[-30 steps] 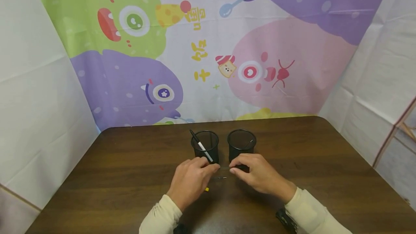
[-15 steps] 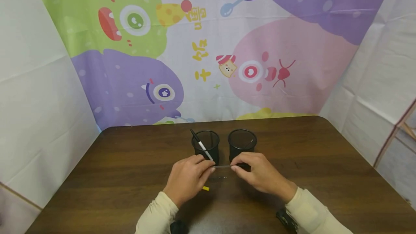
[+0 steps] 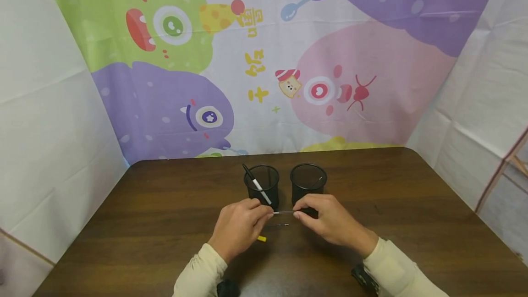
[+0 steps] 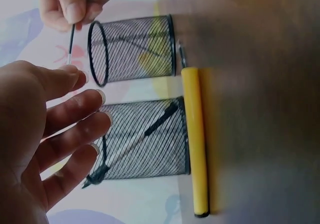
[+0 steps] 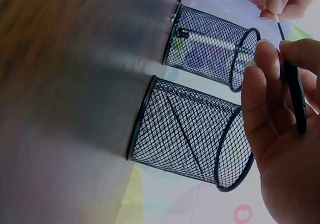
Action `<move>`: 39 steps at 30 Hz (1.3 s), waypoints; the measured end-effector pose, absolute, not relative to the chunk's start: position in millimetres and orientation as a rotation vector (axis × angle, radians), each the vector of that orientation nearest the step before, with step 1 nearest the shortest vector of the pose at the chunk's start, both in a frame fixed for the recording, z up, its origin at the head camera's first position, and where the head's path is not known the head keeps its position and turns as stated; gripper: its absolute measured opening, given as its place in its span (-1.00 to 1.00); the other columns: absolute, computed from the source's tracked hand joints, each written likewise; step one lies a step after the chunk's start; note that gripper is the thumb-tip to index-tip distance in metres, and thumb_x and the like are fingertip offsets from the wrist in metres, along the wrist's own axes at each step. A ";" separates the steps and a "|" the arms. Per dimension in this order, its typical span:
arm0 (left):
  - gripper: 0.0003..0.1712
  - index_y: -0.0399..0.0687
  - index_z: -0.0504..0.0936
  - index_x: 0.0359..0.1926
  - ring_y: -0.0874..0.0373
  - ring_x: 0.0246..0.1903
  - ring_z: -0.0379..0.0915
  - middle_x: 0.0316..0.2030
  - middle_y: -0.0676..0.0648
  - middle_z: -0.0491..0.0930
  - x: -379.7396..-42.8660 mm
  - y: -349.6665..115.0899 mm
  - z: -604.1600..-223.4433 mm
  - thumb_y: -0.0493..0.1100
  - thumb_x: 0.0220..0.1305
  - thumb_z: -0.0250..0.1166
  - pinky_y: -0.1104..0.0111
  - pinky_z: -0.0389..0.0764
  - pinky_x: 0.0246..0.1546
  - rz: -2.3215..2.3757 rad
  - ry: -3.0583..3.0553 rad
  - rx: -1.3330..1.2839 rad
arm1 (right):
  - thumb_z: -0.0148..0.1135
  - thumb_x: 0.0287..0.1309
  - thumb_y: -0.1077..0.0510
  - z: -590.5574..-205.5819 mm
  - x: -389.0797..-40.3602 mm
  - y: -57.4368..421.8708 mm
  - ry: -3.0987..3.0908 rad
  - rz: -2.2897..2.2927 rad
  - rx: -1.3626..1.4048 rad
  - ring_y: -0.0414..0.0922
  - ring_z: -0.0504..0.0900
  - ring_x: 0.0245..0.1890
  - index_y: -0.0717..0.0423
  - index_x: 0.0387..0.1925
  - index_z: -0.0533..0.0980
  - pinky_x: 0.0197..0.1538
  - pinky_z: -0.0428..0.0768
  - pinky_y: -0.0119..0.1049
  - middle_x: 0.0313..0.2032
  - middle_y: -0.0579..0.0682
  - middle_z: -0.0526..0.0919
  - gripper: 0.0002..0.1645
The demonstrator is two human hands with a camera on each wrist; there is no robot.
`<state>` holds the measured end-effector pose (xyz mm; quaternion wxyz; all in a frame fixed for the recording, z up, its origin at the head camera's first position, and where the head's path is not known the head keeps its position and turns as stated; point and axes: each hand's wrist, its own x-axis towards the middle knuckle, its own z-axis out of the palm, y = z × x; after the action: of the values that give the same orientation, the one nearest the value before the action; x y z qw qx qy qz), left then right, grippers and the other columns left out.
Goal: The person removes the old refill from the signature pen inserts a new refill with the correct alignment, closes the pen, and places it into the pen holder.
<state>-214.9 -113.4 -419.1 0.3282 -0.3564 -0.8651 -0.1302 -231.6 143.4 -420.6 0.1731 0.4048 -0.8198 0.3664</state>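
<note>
My left hand (image 3: 239, 226) pinches the pale end of a thin pen refill (image 3: 283, 212) between thumb and forefinger, its other fingers loosely bent. Facing it, my right hand (image 3: 330, 219) grips a black pen barrel (image 5: 295, 96), which lies across the palm. The refill (image 5: 280, 28) spans the gap between both hands, dark toward the right hand. Just behind the hands stand two black mesh pen cups. The left cup (image 3: 272, 194) holds a white marker (image 3: 256, 185) with black ends; inside the right cup (image 3: 307, 190) leans a thin dark rod (image 5: 184, 129).
Below the left hand, a yellow pen (image 4: 195, 139) lies on the brown wooden table (image 3: 165, 205). Another thin refill (image 3: 284, 224) lies on the table between the hands and me. A cartoon cloth (image 3: 264, 123) hangs at the back, with white cloth at both sides.
My left hand has drawn a little to the left, away from the right hand. A longer stretch of refill shows between them. My right hand has barely moved.
</note>
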 end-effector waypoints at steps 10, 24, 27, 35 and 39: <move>-0.94 0.15 0.77 -0.27 0.36 -0.57 0.40 -0.48 0.22 0.58 -212.1 -110.8 -421.0 -0.05 0.24 0.45 0.44 0.43 -0.61 -0.350 -2.318 -0.913 | 0.39 0.22 0.23 -420.2 -230.1 142.1 -2.309 1.034 1.171 -0.30 0.65 -0.20 0.03 -0.24 0.65 -0.11 0.64 -0.23 -0.28 -0.29 0.67 -0.91; -0.88 0.16 0.77 -0.39 0.22 -0.33 0.57 -0.40 0.22 0.65 -213.1 -136.4 -419.0 -0.14 0.00 0.54 0.27 0.58 -0.43 -0.281 -2.689 -0.944 | 0.41 0.19 0.25 -419.6 -229.6 142.6 -2.330 1.009 1.134 -0.30 0.65 -0.19 -0.03 -0.25 0.66 -0.07 0.63 -0.21 -0.29 -0.30 0.68 -0.88; -0.85 0.16 0.76 -0.43 0.20 -0.37 0.53 -0.42 0.19 0.63 -213.8 -139.5 -421.1 -0.15 -0.05 0.56 0.28 0.55 -0.46 -0.261 -2.703 -0.954 | 0.41 0.19 0.26 -419.9 -229.7 143.1 -2.331 1.006 1.138 -0.30 0.66 -0.19 0.00 -0.25 0.66 -0.08 0.64 -0.21 -0.29 -0.29 0.68 -0.88; -0.84 0.18 0.75 -0.49 0.19 -0.40 0.48 -0.44 0.16 0.59 -215.0 -140.8 -426.6 -0.18 -0.07 0.57 0.32 0.51 -0.50 -0.222 -2.696 -0.942 | 0.40 0.21 0.23 -419.4 -229.4 143.2 -2.346 1.000 1.135 -0.30 0.65 -0.18 0.00 -0.25 0.66 -0.08 0.64 -0.21 -0.29 -0.28 0.68 -0.90; -0.84 0.18 0.73 -0.52 0.18 -0.39 0.48 -0.44 0.16 0.58 -215.1 -140.3 -426.6 -0.16 -0.06 0.57 0.30 0.54 -0.47 -0.193 -2.683 -0.948 | 0.40 0.20 0.24 -420.2 -229.2 143.5 -2.355 0.993 1.130 -0.30 0.65 -0.19 -0.01 -0.24 0.66 -0.08 0.64 -0.20 -0.29 -0.28 0.68 -0.88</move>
<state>-215.1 -140.3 -426.6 0.1442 -0.3289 -0.9309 -0.0670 -229.2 143.5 -420.2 0.1728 0.3982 -0.8300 0.3501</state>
